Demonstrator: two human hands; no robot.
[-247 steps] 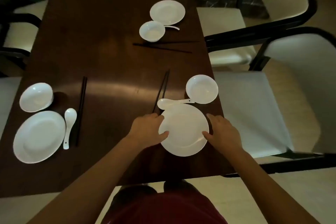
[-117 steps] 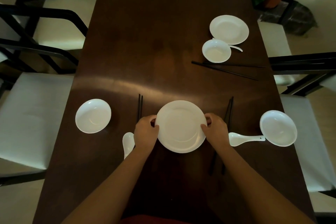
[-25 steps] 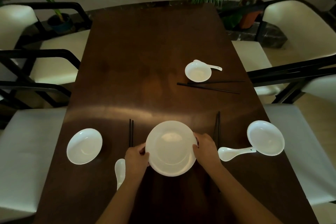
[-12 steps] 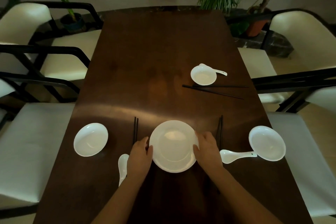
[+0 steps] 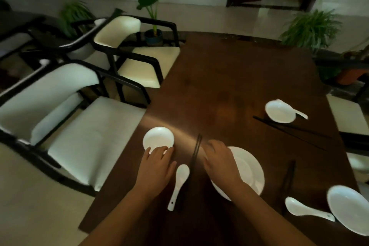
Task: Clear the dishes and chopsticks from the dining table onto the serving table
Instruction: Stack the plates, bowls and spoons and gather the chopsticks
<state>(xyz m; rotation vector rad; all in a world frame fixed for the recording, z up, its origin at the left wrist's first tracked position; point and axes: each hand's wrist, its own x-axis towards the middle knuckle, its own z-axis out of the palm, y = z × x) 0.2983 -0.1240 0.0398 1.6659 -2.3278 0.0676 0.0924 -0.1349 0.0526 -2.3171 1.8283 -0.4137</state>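
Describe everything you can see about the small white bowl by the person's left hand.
The small white bowl is round, shallow and glossy, apparently ceramic, and looks empty. It sits upright near the left edge of the dark wooden dining table, beside a white-cushioned chair. The left hand reaches to it, fingertips lying over its near rim; whether they grip it is unclear. A white spoon lies nearer the person, apart from the bowl.

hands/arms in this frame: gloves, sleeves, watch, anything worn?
Nothing worn shows. Left hand and right hand are bare, no gloves; no rings or watch visible in the dim light. Both forearms are bare down to the frame's bottom edge, no sleeve in view.
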